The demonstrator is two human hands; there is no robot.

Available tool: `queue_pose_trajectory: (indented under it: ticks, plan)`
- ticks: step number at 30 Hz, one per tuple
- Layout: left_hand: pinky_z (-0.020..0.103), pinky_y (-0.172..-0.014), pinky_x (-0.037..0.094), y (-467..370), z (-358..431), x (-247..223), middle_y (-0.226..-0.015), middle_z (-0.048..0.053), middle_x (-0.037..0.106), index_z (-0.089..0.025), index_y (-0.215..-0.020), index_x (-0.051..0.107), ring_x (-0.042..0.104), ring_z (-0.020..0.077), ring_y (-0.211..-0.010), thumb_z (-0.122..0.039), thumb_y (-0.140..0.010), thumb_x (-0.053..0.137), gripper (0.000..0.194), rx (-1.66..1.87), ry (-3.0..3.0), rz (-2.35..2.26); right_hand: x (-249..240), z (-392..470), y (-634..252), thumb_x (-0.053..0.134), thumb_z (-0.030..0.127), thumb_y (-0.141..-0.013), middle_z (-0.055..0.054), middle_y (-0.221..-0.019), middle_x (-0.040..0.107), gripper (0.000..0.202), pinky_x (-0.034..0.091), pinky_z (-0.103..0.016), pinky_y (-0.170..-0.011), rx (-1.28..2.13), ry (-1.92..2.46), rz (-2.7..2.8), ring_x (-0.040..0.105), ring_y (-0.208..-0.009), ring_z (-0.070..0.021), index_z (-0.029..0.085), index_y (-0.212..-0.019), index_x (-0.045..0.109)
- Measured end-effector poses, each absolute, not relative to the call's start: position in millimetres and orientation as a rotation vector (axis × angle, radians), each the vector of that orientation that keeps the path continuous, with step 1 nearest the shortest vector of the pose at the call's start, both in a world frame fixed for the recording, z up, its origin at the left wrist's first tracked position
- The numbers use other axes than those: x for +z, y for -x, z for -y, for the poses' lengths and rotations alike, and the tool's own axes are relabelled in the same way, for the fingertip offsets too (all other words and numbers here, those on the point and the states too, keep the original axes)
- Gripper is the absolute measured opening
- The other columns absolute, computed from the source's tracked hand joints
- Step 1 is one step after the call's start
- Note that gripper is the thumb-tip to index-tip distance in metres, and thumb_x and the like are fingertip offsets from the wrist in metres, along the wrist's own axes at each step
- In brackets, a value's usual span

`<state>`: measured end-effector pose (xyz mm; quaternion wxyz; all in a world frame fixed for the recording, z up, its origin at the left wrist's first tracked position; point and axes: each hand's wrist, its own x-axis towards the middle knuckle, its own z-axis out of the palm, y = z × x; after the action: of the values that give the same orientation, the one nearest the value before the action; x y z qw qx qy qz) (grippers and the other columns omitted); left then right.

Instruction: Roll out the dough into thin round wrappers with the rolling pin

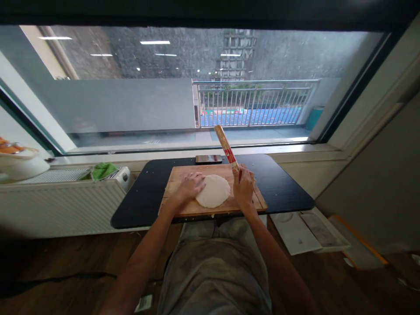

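A flat, round sheet of dough [214, 191] lies on the wooden cutting board [179, 175]. At its left edge rests my left hand [192, 185], its fingers stretched over the board and the tips touching the dough. My right hand [243, 183] is closed around the lower end of a wooden rolling pin [224, 141] with a red label. The pin tilts up and away to the left, its far end raised above the board, just right of the dough.
Beneath the board stands a black table [282, 188], with a flat rectangular object [209, 159] at its back edge. A radiator [82, 201] with a green cloth [103, 171] stands left. White boxes [295, 234] lie low on the right. A window spans the front.
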<state>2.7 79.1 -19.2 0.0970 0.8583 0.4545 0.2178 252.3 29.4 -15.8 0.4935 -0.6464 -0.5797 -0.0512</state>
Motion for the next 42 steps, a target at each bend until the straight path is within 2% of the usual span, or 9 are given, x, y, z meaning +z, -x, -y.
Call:
queue_pose_trajectory:
  ticks: [7,13,16,19,22,27,33,39,42]
  plan:
    - [0.052,-0.127,0.040,6.8,-56.5,-27.1,-0.158,0.014,0.063,-0.020,-0.147,0.068,0.056,0.0301,-0.147,-0.036,-0.109,0.048,0.046,0.685,-2.589,-1.378,-14.3,-25.2,-251.5,0.036,0.057,-0.116,-0.013,-0.107,0.077,0.051,0.047,-0.037,-0.087,-0.055,1.538,1.596,0.065,-0.104,-0.0292,0.021,-0.114,0.072]
    - [0.046,-0.121,0.049,9.4,-51.7,-19.8,-0.133,0.014,0.077,-0.019,-0.117,0.080,0.068,0.0274,-0.128,-0.029,-0.106,0.050,0.033,1.083,-2.361,-1.349,-12.7,-22.7,-247.0,0.059,0.050,-0.110,-0.011,-0.108,0.080,0.032,0.049,-0.039,-0.089,-0.103,1.528,1.832,0.067,-0.108,-0.0297,0.024,-0.112,0.077]
    - [0.046,-0.120,0.050,13.0,-51.8,-17.2,-0.137,0.014,0.074,-0.019,-0.137,0.072,0.066,0.0261,-0.129,-0.030,-0.106,0.048,0.040,1.488,-2.127,-1.447,-13.8,-23.4,-245.2,0.069,0.047,-0.106,-0.009,-0.110,0.081,0.024,0.050,-0.040,-0.093,-0.129,1.514,1.959,0.068,-0.108,-0.0287,0.026,-0.113,0.078]
    - [0.050,-0.123,0.047,16.3,-53.8,-19.5,-0.148,0.016,0.066,-0.019,-0.156,0.058,0.059,0.0285,-0.139,-0.034,-0.105,0.051,0.053,1.645,-2.001,-1.605,-12.9,-22.1,-244.0,0.072,0.047,-0.104,-0.008,-0.111,0.081,0.023,0.050,-0.040,-0.096,-0.125,1.468,2.061,0.067,-0.109,-0.0278,0.027,-0.115,0.079]
    - [0.053,-0.126,0.041,16.4,-55.6,-22.2,-0.149,0.016,0.067,-0.019,-0.147,0.066,0.055,0.0311,-0.144,-0.038,-0.106,0.051,0.047,1.469,-2.066,-1.715,-8.4,-19.0,-242.7,0.071,0.050,-0.105,-0.007,-0.110,0.081,0.025,0.050,-0.040,-0.097,-0.113,1.396,2.131,0.067,-0.109,-0.0268,0.028,-0.114,0.079]
    - [0.052,-0.122,0.043,12.7,-53.3,-19.6,-0.120,0.014,0.080,-0.020,-0.103,0.081,0.065,0.0312,-0.125,-0.039,-0.111,0.043,0.043,1.020,-2.312,-1.694,-3.5,-16.9,-238.9,0.056,0.046,-0.112,-0.008,-0.112,0.079,0.029,0.047,-0.043,-0.100,-0.256,1.458,2.202,0.064,-0.112,-0.0279,0.028,-0.109,0.078]
    - [0.055,-0.129,0.033,10.2,-47.1,-15.4,-0.141,0.011,0.075,-0.024,-0.125,0.078,0.056,0.0314,-0.146,-0.035,-0.111,0.045,0.038,1.003,-2.388,-1.697,-15.5,-34.1,-235.3,0.047,0.034,-0.113,-0.017,-0.131,0.074,0.032,0.045,-0.054,-0.110,-0.403,1.565,2.162,0.061,-0.128,-0.0357,0.026,-0.127,0.074]
    - [0.056,-0.127,0.034,12.8,-41.3,-18.0,-0.140,0.011,0.076,-0.025,-0.132,0.077,0.058,0.0331,-0.145,-0.041,-0.112,0.042,0.043,0.966,-2.418,-1.764,-17.6,-77.2,-238.7,0.049,0.016,-0.105,-0.017,-0.147,0.070,0.042,0.036,-0.064,-0.124,-0.336,1.577,2.233,0.054,-0.146,-0.0386,0.025,-0.142,0.068]
    - [0.056,-0.126,0.036,14.8,-36.3,-22.1,-0.143,0.012,0.075,-0.024,-0.140,0.073,0.058,0.0351,-0.144,-0.042,-0.111,0.042,0.046,0.993,-2.417,-1.803,-10.8,-95.3,-236.1,0.051,0.020,-0.106,-0.015,-0.154,0.066,0.042,0.035,-0.067,-0.124,-0.270,1.547,2.257,0.053,-0.147,-0.0383,0.027,-0.144,0.067]
